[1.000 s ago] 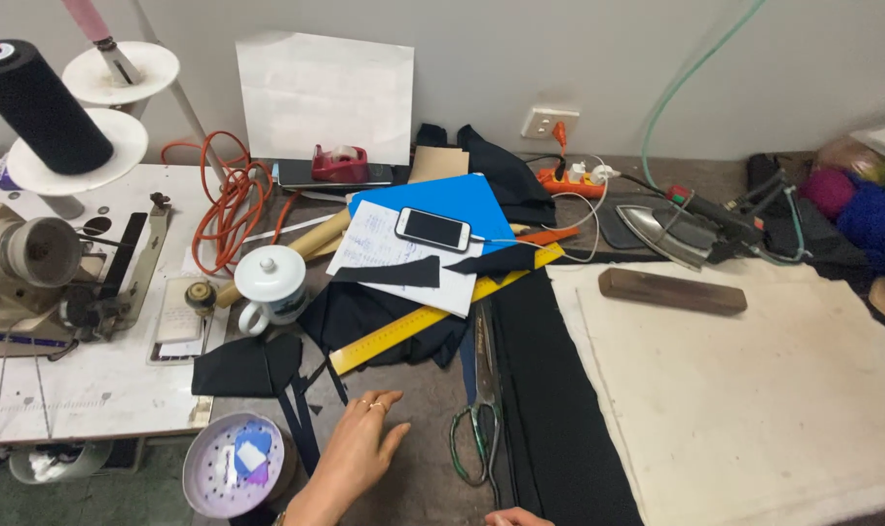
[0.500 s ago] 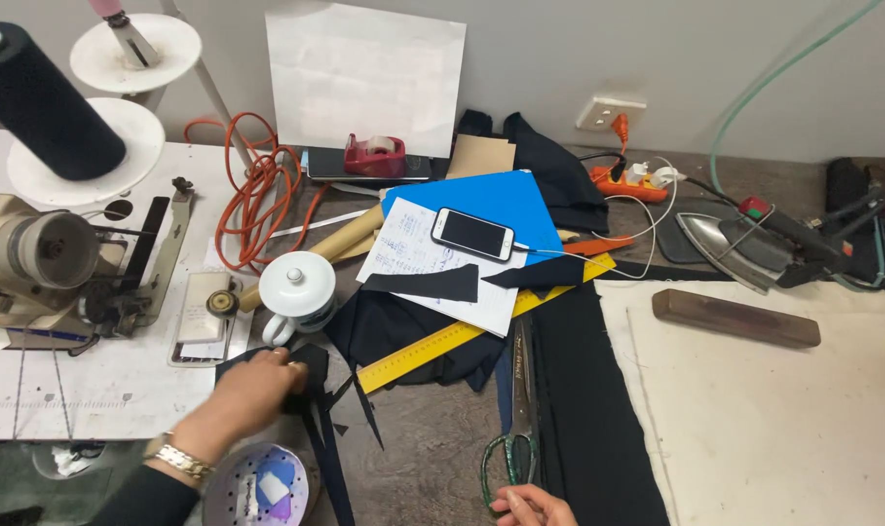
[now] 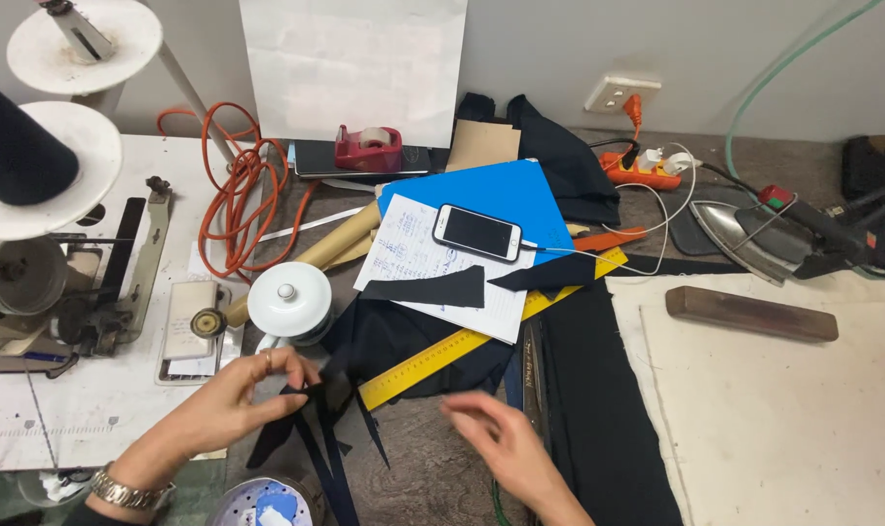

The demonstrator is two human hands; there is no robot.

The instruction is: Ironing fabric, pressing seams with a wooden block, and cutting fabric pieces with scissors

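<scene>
My left hand [image 3: 230,401], with a metal watch on the wrist, pinches a bunch of small black fabric pieces [image 3: 318,429] whose strips hang down over the table's front. My right hand [image 3: 501,446] hovers blurred just right of them, fingers apart and holding nothing, close to the yellow ruler [image 3: 481,333]. Under the ruler lies more black cloth [image 3: 413,341]. A white lidded cup [image 3: 290,300] stands just above my left hand.
A sewing machine [image 3: 62,292] and thread cones stand at the left. A phone [image 3: 477,233] lies on paper and a blue folder [image 3: 501,195]. Also present: an orange cable [image 3: 233,200], tape dispenser [image 3: 368,149], iron [image 3: 754,229], wooden block [image 3: 751,314], pressing cloth [image 3: 783,409], small round tin [image 3: 262,505].
My left hand has closed on the black fabric pieces near the cup. My right hand has come up from the bottom edge toward them. The view has moved closer.
</scene>
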